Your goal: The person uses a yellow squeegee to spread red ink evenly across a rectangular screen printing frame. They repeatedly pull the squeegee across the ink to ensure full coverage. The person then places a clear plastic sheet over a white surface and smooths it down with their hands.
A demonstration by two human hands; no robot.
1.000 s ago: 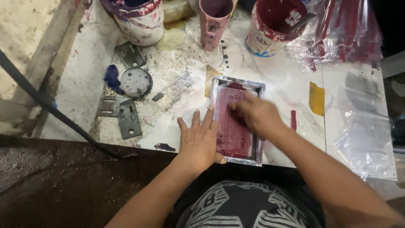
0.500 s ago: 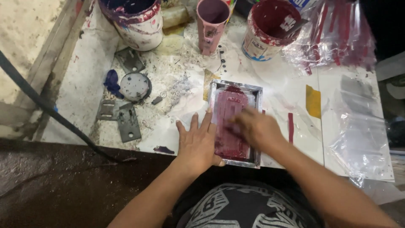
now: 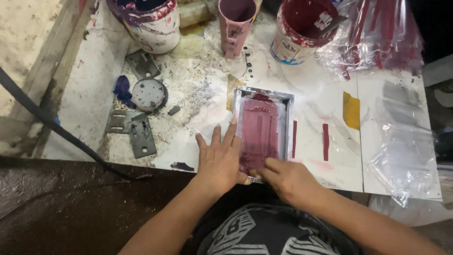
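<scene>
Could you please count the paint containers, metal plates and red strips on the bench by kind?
Paint buckets: 2
Pink cup: 1
Flat grey metal plates: 3
Red strips beside the screen frame: 2
Total: 8

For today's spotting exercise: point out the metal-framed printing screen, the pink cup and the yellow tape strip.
printing screen (image 3: 262,130), head view, on its pink-inked mesh centre.
pink cup (image 3: 234,33), head view, on its outer side wall.
yellow tape strip (image 3: 351,111), head view, on its middle.
</scene>
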